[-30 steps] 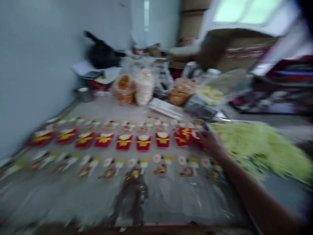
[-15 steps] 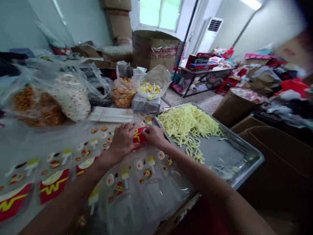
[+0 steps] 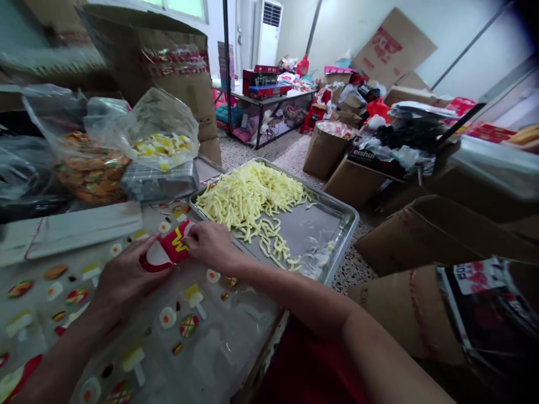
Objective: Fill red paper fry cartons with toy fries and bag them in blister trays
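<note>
A small red French fry box [image 3: 176,243] with a yellow zigzag mark is held between my two hands above the table. Its pale inner side faces my left hand [image 3: 128,275], whose fingers are closed around the wider end. My right hand [image 3: 210,242] pinches the narrower end with curled fingers. Just right of that hand, a metal tray [image 3: 309,227] carries a heap of pale yellow fry-shaped pieces [image 3: 252,191]. Around and below my hands lie clear packs [image 3: 210,342] with toy-like eggs, pizzas, burgers and popsicle shapes.
A clear bag of yellow-and-white pieces [image 3: 164,143] rests on a grey box [image 3: 162,182]. Beside it stands a bag of orange-brown pieces [image 3: 92,174]. A stack of white strips [image 3: 84,227] lies on the left. Cardboard boxes [image 3: 421,230] crowd the floor to the right.
My view has swung to the right, bringing more boxes into sight. The red box is now tilted between my hands, with its pale inside showing.
</note>
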`<state>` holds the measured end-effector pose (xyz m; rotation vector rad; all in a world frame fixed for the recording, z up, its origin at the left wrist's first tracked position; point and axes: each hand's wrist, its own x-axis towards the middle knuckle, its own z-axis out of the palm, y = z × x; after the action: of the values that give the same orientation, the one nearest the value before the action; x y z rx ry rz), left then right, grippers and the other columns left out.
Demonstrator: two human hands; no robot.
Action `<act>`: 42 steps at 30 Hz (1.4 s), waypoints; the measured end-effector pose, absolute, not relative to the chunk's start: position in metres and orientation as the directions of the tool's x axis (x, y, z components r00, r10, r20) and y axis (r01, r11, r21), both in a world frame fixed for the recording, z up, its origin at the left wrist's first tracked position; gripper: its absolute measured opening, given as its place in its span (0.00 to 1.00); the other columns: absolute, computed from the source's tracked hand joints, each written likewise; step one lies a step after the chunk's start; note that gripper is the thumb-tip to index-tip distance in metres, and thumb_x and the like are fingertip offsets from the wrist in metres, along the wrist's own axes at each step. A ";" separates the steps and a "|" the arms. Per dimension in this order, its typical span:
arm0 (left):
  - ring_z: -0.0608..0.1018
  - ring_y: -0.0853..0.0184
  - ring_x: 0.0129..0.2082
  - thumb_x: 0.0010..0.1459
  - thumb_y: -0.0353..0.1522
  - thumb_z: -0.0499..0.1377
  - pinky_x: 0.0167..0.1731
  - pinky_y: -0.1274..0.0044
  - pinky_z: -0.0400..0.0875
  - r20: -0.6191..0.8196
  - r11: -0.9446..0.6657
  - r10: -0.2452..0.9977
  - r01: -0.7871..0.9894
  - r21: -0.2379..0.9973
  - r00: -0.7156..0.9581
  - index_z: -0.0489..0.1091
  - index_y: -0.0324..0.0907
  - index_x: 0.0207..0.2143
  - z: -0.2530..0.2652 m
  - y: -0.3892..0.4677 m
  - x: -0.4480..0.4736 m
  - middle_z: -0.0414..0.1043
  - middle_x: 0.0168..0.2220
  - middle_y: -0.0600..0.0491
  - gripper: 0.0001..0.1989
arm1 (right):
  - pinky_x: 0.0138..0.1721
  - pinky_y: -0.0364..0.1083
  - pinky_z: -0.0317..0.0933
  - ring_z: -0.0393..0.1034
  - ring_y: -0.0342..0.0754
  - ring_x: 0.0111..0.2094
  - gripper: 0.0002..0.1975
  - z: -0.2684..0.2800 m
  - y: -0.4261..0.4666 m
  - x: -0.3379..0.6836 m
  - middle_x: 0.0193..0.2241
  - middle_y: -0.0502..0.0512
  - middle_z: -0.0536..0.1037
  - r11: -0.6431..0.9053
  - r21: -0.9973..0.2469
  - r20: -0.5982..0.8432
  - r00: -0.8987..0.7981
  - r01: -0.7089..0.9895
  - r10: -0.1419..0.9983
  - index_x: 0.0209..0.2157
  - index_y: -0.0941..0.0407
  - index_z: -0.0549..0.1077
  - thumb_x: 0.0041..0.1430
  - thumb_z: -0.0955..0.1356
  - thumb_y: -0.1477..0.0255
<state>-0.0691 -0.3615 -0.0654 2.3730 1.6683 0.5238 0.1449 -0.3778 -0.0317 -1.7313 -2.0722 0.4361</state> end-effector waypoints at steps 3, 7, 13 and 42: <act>0.73 0.47 0.59 0.50 0.50 0.63 0.58 0.60 0.69 0.247 -0.400 0.904 0.895 0.196 0.350 0.51 0.44 0.68 -0.065 -0.367 -0.051 0.67 0.63 0.41 0.47 | 0.42 0.48 0.56 0.71 0.49 0.41 0.13 -0.031 -0.397 0.155 0.40 0.56 0.82 0.216 -0.399 0.165 -0.161 0.891 0.973 0.36 0.56 0.77 0.68 0.62 0.67; 0.71 0.47 0.62 0.56 0.38 0.59 0.58 0.60 0.70 0.273 -0.518 0.842 0.838 0.172 0.465 0.47 0.40 0.69 -0.054 -0.385 0.009 0.66 0.63 0.37 0.42 | 0.41 0.48 0.57 0.71 0.50 0.39 0.10 -0.026 -0.416 0.175 0.38 0.55 0.82 0.349 -0.372 0.210 -0.288 0.860 0.934 0.37 0.56 0.77 0.66 0.64 0.70; 0.74 0.45 0.58 0.50 0.40 0.66 0.52 0.59 0.74 0.172 -0.320 0.946 0.880 0.350 0.275 0.49 0.41 0.68 -0.051 -0.389 0.055 0.67 0.60 0.37 0.46 | 0.36 0.43 0.57 0.74 0.46 0.36 0.06 -0.029 -0.413 0.308 0.36 0.52 0.83 0.105 -0.520 0.178 -0.013 0.848 0.984 0.39 0.53 0.83 0.64 0.71 0.70; 0.72 0.45 0.61 0.51 0.41 0.69 0.58 0.55 0.72 0.407 -0.520 0.841 0.739 0.428 0.357 0.48 0.51 0.71 -0.029 -0.397 0.122 0.64 0.66 0.45 0.49 | 0.35 0.48 0.61 0.73 0.55 0.40 0.26 -0.059 -0.432 0.437 0.44 0.62 0.77 0.008 -0.141 0.069 0.002 0.990 0.998 0.56 0.50 0.77 0.59 0.73 0.52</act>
<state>0.1219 -0.3974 -0.0285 2.4420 1.4375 0.8906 0.4369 -0.4323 -0.0591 -2.1125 -2.1183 0.0770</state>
